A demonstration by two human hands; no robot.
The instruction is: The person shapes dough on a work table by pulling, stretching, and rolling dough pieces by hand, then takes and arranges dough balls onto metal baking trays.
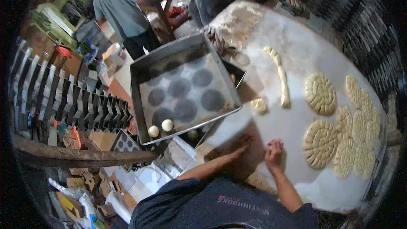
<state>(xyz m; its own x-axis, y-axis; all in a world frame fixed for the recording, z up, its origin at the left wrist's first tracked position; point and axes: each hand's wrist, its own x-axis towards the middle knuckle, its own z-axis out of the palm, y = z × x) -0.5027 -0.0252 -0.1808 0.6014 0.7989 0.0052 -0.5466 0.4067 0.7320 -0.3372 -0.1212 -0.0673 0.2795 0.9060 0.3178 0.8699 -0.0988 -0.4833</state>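
Observation:
My right hand (pixel 274 150) is closed with curled fingers just above the pale worktable (pixel 280 121); whatever it may hold is hidden. To its left, in the shadow of a tray, is my left hand (pixel 242 147), its fingers dark and blurred. A small dough lump (pixel 259 105) lies beyond both hands. Farther back stretches a long twisted dough strip (pixel 280 76). Coiled, scored dough rounds lie to the right, among them a large near one (pixel 321 144) and a large far one (pixel 320 93). Several smaller rounds (pixel 358 125) crowd the right edge.
A square metal tray (pixel 229 113) with dark round marks stands at the left, two dough balls (pixel 167 125) in its near corner. Metal trays are stacked at left (pixel 72 97) and right (pixel 364 34). A wooden beam (pixel 85 151) runs at lower left. Two people (pixel 123 12) stand beyond.

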